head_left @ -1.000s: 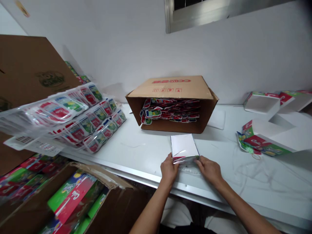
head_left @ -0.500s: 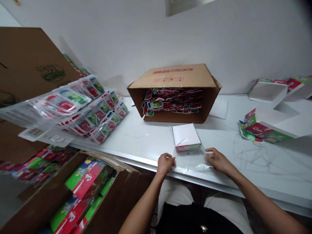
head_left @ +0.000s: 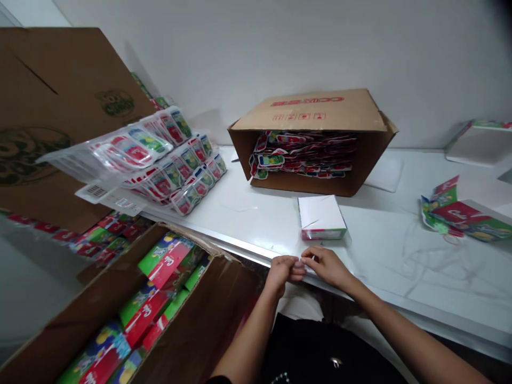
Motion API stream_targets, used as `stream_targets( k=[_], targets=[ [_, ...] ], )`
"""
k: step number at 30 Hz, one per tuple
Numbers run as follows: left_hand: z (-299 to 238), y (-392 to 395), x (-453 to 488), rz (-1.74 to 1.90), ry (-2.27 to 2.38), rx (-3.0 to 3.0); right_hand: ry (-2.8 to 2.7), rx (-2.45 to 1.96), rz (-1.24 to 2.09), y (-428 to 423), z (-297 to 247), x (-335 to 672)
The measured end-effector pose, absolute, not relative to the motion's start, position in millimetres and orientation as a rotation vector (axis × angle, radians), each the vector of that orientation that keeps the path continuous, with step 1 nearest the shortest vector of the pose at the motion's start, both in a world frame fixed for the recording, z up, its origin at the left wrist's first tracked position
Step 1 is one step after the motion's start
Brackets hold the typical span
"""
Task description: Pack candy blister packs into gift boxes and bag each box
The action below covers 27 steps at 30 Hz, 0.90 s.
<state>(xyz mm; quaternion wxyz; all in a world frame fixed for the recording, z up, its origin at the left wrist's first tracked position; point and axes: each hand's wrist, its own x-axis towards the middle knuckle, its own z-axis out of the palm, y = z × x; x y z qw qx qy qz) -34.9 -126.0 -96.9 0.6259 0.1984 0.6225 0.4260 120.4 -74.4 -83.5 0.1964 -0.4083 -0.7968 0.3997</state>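
A small carton with a white top and a red and green printed side lies on the table, inside a clear plastic bag. The bag's loose film reaches toward the table's front edge, where both hands meet just in front of the carton. My left hand has its fingers curled at the film's edge. Thumb and fingertips of my right hand are pinched together on the film, almost touching the left fingertips. The transparent film is hard to follow between the fingers.
An open brown box full of small printed packs stands behind the carton. Blister sheets are piled at left beside a big cardboard box. Below, an open box holds printed cartons. Unfolded cartons lie at right.
My hands have come together from either side of the film, the right hand moving left toward the left hand. The view has shifted, and the carton remains on the table.
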Motion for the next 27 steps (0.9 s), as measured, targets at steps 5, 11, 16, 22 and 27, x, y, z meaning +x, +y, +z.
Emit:
stream_targets(
  k=[5,11,16,22,27],
  targets=[
    [-94.1,-125.7,-33.4,1.010,1.391,0.424,-2.374,-1.162,1.039,-80.6,-100.3,103.0],
    [-94.5,-122.3,-28.2,1.028,1.364,0.392,-2.495,-1.133,0.874,-87.1,-99.1,106.0],
    [-96.8,-120.4,-25.3,1.034,1.358,0.385,-2.544,-1.092,0.809,-88.9,-104.9,108.4],
    [-103.5,-120.5,-24.3,1.048,1.402,0.357,-2.347,-0.980,1.074,-97.3,-91.2,125.4],
    [-102.0,-125.1,-35.2,1.034,1.418,0.408,-1.834,-1.421,1.023,-61.9,-80.2,258.2]
  ],
)
